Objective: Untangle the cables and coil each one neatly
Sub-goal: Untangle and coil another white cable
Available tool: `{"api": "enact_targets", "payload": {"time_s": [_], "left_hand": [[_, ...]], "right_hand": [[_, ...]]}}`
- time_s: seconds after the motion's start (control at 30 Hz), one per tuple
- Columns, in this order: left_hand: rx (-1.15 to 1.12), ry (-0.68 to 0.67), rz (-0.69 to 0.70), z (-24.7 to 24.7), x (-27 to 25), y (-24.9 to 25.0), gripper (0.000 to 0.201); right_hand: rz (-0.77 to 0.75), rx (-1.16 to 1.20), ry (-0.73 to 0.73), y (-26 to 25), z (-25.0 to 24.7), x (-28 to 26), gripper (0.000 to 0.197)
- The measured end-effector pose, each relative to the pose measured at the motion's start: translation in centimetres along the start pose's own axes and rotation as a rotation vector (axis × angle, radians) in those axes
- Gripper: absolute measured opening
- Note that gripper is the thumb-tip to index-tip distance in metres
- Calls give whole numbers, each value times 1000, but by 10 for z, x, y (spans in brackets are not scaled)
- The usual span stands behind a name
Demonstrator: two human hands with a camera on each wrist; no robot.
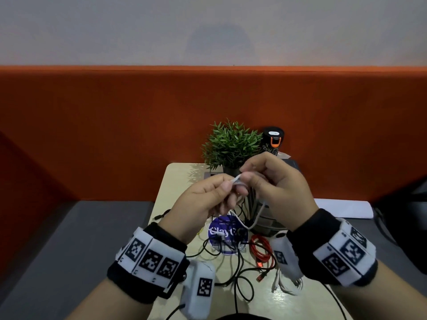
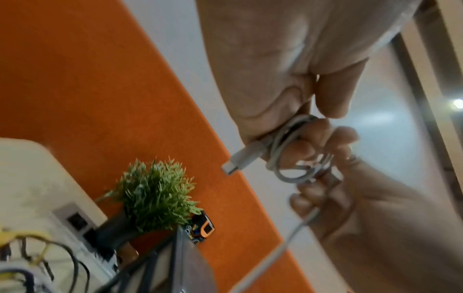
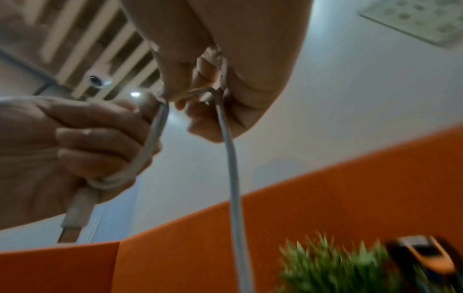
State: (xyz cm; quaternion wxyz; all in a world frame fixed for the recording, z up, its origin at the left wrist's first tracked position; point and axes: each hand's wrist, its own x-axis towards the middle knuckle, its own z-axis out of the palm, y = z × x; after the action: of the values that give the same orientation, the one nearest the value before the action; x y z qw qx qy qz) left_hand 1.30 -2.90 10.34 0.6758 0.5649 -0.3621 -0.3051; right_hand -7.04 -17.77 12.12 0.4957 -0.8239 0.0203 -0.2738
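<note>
Both hands are raised above the small table (image 1: 175,181), working one white cable (image 1: 258,217). My left hand (image 1: 228,188) grips the plug end, and the white plug (image 2: 240,158) sticks out past the thumb. A few small loops of cable (image 2: 288,164) are wound around its fingers. My right hand (image 1: 249,175) pinches the same cable (image 3: 231,168) close to the loops, and the rest hangs down toward the table. On the table lie a red coiled cable (image 1: 261,250), tangled black cables (image 1: 240,273), a bundled white cable (image 1: 286,282) and a bit of yellow cable (image 1: 200,232).
A potted green plant (image 1: 231,146) and a black bottle with an orange clip (image 1: 273,139) stand at the table's back edge. A wire rack (image 1: 265,220) and a round blue disc (image 1: 227,234) sit under the hands. An orange partition (image 1: 115,123) closes the back.
</note>
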Motion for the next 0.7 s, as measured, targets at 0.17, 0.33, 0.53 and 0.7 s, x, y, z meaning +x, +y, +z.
{"api": "enact_targets", "payload": {"time_s": [0.17, 0.33, 0.53, 0.7], "left_hand": [[-258, -10, 51, 3, 1, 4, 22], [-148, 137, 109, 3, 5, 12, 18], [340, 197, 111, -3, 5, 2, 11], [809, 133, 133, -2, 5, -9, 13]], "right_hand": [[219, 285, -30, 12, 14, -7, 37], [440, 104, -349, 18, 36, -28, 25], [249, -345, -438, 4, 26, -27, 18], [79, -522, -409, -13, 7, -15, 7]]}}
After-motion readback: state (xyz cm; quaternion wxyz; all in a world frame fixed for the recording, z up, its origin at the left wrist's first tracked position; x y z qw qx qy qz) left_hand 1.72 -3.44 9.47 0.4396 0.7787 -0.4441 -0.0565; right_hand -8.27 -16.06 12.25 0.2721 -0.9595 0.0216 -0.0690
